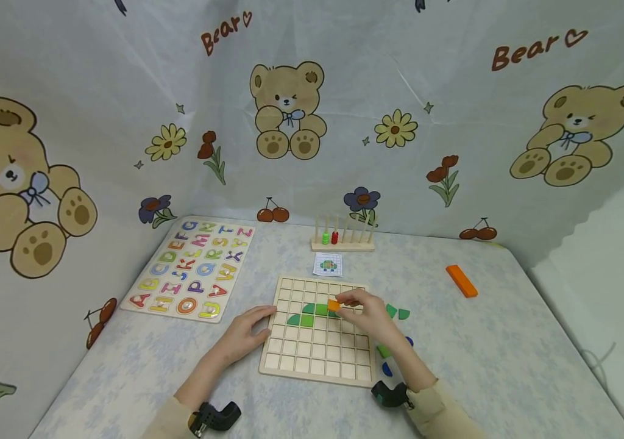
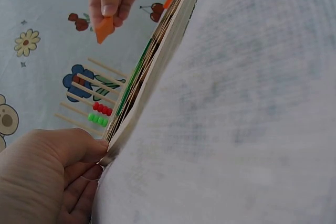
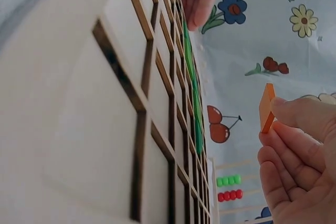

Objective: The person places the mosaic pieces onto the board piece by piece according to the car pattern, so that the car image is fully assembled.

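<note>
My right hand [image 1: 367, 311] pinches an orange square tile [image 3: 266, 108] between thumb and fingertips, held above the wooden grid board [image 1: 317, 366]. In the right wrist view the tile is tilted on edge. Several green pieces lie in the grid: a curved piece [image 1: 293, 319] at left, a light green square [image 1: 307, 321], and a row above them that runs under the orange tile. My left hand [image 1: 243, 332] rests at the board's left edge, its fingertips and thumb touching the rim. The left wrist view shows its fingers [image 2: 86, 148] against that edge.
Loose green pieces [image 1: 404, 314] and blue pieces [image 1: 387, 369] lie right of the board, partly behind my right forearm. Behind it are a pattern card [image 1: 327, 264] and a peg rack [image 1: 343, 246] with green and red beads. An alphabet board [image 1: 186, 268] and an orange bar [image 1: 461, 281] flank these.
</note>
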The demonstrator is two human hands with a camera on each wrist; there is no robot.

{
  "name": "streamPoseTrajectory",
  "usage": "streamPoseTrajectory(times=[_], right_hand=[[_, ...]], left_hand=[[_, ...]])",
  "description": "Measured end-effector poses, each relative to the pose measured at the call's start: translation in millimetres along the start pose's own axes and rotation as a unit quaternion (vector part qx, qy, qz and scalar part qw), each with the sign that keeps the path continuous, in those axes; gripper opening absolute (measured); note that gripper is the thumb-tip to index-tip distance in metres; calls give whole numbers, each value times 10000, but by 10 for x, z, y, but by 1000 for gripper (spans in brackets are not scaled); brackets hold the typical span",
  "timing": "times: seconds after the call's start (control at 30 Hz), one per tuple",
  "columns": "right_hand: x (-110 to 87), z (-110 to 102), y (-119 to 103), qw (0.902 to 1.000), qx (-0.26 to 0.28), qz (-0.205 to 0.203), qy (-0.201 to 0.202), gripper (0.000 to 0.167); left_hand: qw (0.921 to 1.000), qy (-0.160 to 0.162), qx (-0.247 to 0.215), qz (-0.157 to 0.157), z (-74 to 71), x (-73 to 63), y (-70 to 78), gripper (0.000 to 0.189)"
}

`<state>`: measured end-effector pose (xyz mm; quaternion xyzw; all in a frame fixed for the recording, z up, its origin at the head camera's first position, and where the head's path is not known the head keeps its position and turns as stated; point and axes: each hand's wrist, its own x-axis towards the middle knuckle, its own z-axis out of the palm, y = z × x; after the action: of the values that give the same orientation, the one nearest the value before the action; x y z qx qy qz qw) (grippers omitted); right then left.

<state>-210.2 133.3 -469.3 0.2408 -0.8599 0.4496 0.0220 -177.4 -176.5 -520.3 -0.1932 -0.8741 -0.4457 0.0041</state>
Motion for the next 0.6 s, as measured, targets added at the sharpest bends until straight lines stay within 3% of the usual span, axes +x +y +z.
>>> streamPoseTrajectory(times=[0.27,0.6], right_hand=[[21,165,2,9995,200,-155,-162,29],[35,275,-7,9997,-33,-181,-189,23]], left_hand=[[10000,5,2,-82,1,-4,5,47],[9999,64,9,-78,8,1,-3,47]])
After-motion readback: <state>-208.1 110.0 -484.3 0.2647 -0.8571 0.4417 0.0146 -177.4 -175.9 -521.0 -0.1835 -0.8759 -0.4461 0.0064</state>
